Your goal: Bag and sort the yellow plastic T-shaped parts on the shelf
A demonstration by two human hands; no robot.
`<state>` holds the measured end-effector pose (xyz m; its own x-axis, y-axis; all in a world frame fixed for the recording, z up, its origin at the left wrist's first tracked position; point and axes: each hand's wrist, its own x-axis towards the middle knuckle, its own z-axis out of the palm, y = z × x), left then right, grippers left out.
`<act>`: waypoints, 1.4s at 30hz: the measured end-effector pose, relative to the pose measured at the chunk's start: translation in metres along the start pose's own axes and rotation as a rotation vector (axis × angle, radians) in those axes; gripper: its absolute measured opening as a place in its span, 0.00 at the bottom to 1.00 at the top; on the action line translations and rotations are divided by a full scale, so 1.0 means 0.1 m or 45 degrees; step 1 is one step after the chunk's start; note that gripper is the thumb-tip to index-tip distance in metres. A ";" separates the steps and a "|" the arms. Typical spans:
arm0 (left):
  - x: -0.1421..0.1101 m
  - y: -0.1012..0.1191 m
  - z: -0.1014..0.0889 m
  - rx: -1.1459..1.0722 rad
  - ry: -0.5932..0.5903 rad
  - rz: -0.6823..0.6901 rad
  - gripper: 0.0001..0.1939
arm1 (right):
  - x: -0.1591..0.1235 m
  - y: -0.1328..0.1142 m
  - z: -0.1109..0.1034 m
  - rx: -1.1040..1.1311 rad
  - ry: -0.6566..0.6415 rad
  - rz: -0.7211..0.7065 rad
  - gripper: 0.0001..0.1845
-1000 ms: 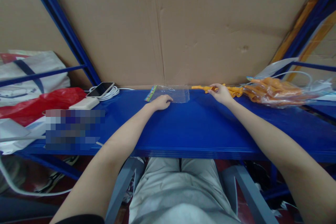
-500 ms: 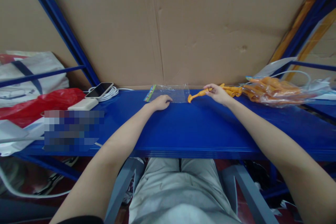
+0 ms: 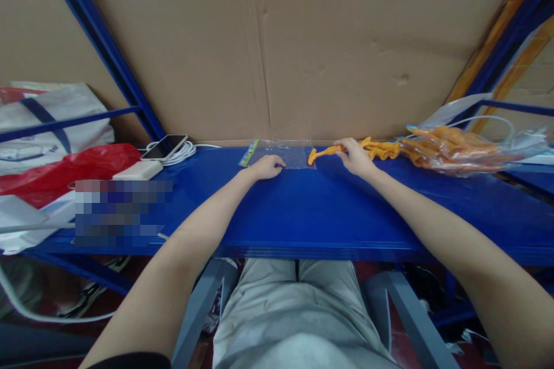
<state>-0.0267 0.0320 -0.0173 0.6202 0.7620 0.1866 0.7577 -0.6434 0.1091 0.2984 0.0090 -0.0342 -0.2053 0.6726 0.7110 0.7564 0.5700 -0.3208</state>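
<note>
My left hand (image 3: 268, 167) lies on a clear plastic bag (image 3: 296, 154) with a colourful header strip at its left end. Its fingers are curled in on the bag's near side. In my right hand (image 3: 352, 155) is a slim orange plastic piece (image 3: 325, 153), its wider end pointing left at the bag's right edge. The fingers are closed around its right part, hiding that end. Several loose orange pieces (image 3: 383, 149) lie just right of the right hand.
A clear bag full of orange pieces (image 3: 454, 150) sits at the right. On the left are a phone (image 3: 165, 147) on a coiled white cable, a white box-shaped item (image 3: 138, 171) and a red plastic bag (image 3: 95, 167). Cardboard (image 3: 324, 46) stands behind the blue table (image 3: 303, 219).
The orange piece's left end has risen slightly and shifted left, over the bag's right edge. My right hand has turned a little with it. My left hand stays almost still.
</note>
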 end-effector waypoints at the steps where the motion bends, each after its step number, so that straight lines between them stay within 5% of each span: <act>1: 0.00 0.01 -0.01 -0.003 -0.005 0.000 0.19 | 0.00 -0.02 0.00 0.002 -0.011 -0.014 0.11; 8: -0.04 0.10 -0.03 -0.056 0.010 -0.055 0.20 | -0.03 -0.13 0.07 0.273 -0.194 0.132 0.12; 14: -0.04 0.13 0.00 -0.057 0.084 -0.079 0.22 | -0.03 -0.16 0.09 0.552 -0.182 0.268 0.15; 21: -0.04 0.17 -0.01 -0.058 0.042 -0.074 0.22 | -0.02 -0.19 0.11 0.464 -0.050 0.313 0.13; 29: -0.02 0.12 0.02 -0.137 0.107 -0.103 0.20 | -0.04 -0.29 0.14 0.659 -0.206 0.293 0.19; 37: 0.03 -0.07 0.03 -0.083 0.230 -0.401 0.22 | -0.08 -0.30 0.14 0.577 -0.339 0.325 0.22; 42: -0.11 -0.31 -0.02 0.068 0.232 -0.838 0.27 | -0.07 -0.32 0.10 0.359 -0.342 0.255 0.18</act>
<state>-0.0574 0.0437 -0.0203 -0.0133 0.9656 0.2595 0.9772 -0.0425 0.2082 0.2689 -0.0094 -0.0353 -0.2541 0.8607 0.4411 0.6063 0.4971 -0.6207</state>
